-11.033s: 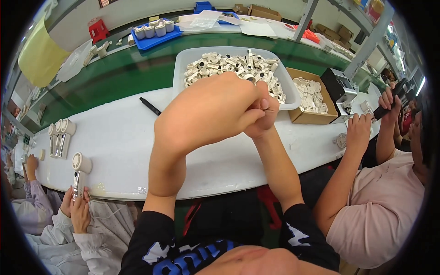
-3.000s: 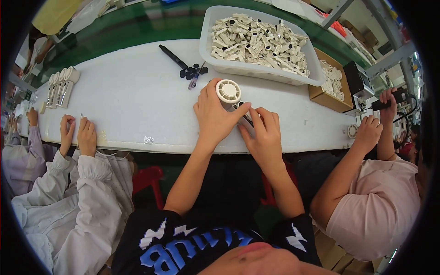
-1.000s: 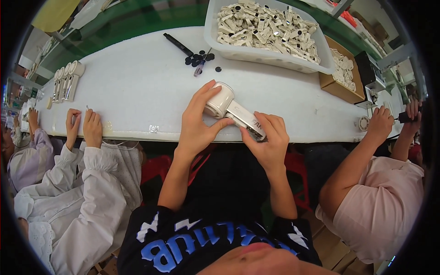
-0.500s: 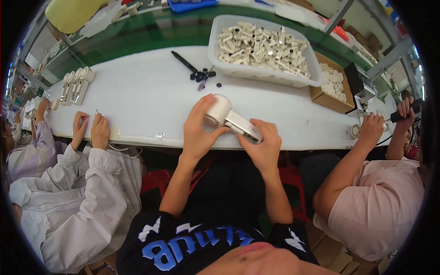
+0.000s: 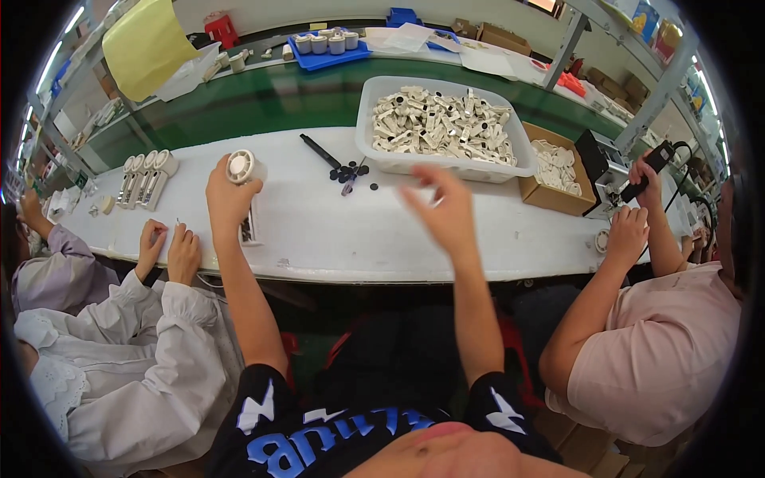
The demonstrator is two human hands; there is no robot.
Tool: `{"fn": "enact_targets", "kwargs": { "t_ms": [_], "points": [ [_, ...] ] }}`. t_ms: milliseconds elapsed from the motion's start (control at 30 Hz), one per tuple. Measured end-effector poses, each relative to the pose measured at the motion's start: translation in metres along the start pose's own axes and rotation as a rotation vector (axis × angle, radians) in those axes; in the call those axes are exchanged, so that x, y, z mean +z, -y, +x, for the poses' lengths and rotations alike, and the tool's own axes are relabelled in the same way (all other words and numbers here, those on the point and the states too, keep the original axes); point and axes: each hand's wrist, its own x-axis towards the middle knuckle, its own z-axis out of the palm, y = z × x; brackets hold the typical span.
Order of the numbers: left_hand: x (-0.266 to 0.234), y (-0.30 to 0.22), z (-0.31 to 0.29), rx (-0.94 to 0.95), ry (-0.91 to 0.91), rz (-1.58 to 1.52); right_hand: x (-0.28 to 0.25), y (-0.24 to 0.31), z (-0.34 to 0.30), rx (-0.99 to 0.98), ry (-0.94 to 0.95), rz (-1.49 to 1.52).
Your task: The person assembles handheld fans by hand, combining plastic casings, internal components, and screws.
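Note:
My left hand (image 5: 226,203) is closed around a white handheld fan (image 5: 245,167) with a round vented head, at the left of the white table. The fan's head faces up past my thumb; its handle is mostly hidden by my hand and wrist. My right hand (image 5: 448,211) is raised over the middle of the table, smeared by motion, with fingers apart and nothing visible in it. Just beyond it stands a translucent bin (image 5: 365,131) heaped with small white plastic parts. Several similar fans (image 5: 146,182) lie side by side to the left.
A black pen-shaped tool (image 5: 320,151), several small black discs (image 5: 344,173) and a small purple-handled tool (image 5: 349,186) lie left of the bin. A cardboard box (image 5: 588,195) of white parts stands right. Co-workers' hands (image 5: 185,253) work at left and right (image 5: 629,233).
The fan has gone from between both hands at the centre to the left in my left hand. My right hand has let go and moved up toward the bin. The view has tilted up.

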Motion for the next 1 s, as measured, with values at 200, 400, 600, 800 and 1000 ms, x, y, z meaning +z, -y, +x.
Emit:
{"fn": "enact_targets", "kwargs": {
  "t_ms": [200, 400, 600, 800, 1000],
  "points": [
    [0.043, -0.021, -0.005, 0.034, 0.027, 0.818, -0.02, -0.085, 0.112, 0.008, -0.002, -0.461],
    [0.163, -0.109, -0.071, 0.459, 1.141, 0.145, 0.007, -0.091, 0.155, 0.19, 0.325, -0.915],
    [0.246, -0.154, -0.189, 0.829, 2.529, 0.053, -0.011, -0.052, 0.147, 0.054, 0.068, -0.697],
    [0.285, -0.101, -0.238, 1.038, 2.65, 0.305, -0.036, -0.011, 0.135, -0.209, 0.365, -0.307],
    [0.273, -0.085, -0.248, 1.384, 2.353, 0.575, -0.052, 0.004, 0.144, -0.12, 0.877, -0.453]
  ]
}}
